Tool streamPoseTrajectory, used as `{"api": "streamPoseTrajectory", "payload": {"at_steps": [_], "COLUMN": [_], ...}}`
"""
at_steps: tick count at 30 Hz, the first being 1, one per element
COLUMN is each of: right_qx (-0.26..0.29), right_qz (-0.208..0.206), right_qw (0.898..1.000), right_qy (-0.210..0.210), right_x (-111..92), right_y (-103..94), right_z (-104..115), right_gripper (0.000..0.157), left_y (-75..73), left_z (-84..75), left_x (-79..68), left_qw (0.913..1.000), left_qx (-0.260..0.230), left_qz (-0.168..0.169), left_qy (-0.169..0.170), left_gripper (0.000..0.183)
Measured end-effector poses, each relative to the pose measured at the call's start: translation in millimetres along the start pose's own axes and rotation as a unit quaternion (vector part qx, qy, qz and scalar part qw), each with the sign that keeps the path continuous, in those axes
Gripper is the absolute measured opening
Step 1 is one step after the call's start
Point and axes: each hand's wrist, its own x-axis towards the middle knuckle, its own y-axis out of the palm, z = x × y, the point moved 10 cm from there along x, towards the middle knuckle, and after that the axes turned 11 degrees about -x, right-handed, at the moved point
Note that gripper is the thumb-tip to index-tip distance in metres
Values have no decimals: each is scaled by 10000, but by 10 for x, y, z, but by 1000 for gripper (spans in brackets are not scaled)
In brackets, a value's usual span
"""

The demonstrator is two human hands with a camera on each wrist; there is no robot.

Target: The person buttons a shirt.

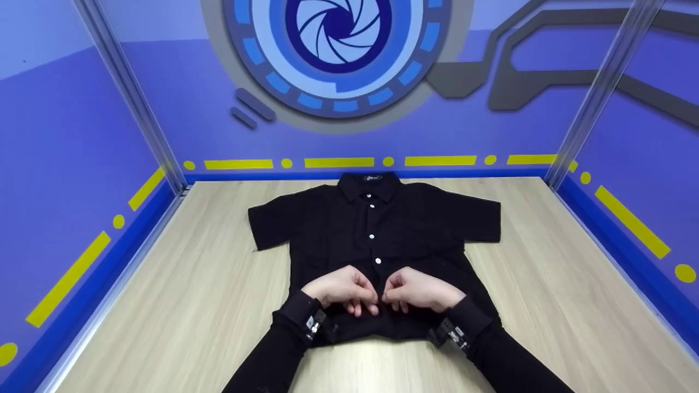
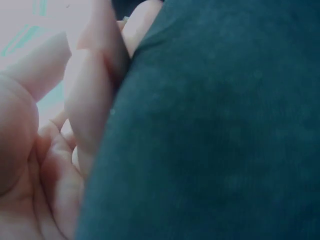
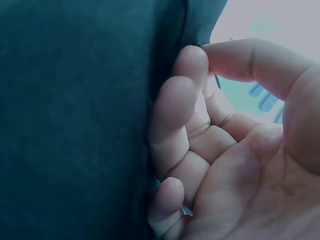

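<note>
A black short-sleeved shirt (image 1: pixel 431 229) lies front side up, collar (image 1: pixel 369 185) at the far end. White buttons run down its middle, one of them (image 1: pixel 378 261) just beyond the hands. Low on the front, my left hand (image 1: pixel 344 289) pinches the cloth left of the button line. Close beside it, my right hand (image 1: pixel 420 289) pinches the cloth on the other side, fingertips nearly meeting. In the right wrist view, thumb and index finger come together at the edge of the dark fabric (image 3: pixel 75 120). Fabric (image 2: pixel 215 130) hides part of the fingers in the left wrist view.
The shirt rests on a light wood table (image 1: pixel 218 305). Blue panels with yellow marks (image 1: pixel 338 162) stand behind and at both sides, joined by metal posts (image 1: pixel 600 87). Each wrist bears a small camera (image 1: pixel 314 323) over a black sleeve.
</note>
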Motion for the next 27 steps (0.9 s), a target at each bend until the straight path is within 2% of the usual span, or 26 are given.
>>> {"api": "streamPoseTrajectory", "payload": {"at_steps": [6,12,27], "right_qx": [-8,-26,-38], "right_qz": [32,126,255], "right_qw": [10000,9999,9997], "right_qy": [30,28,-47], "right_x": [4,9,-5], "right_y": [7,20,25], "right_z": [-4,-2,23], "right_gripper": [13,15,17], "left_y": [29,35,39], "left_z": [23,29,26], "left_x": [4,1,8], "left_qw": [9997,9999,9998], "left_qx": [-113,3,101], "left_qz": [183,151,166], "left_qy": [-74,-83,-26], "left_gripper": [22,32,23]}}
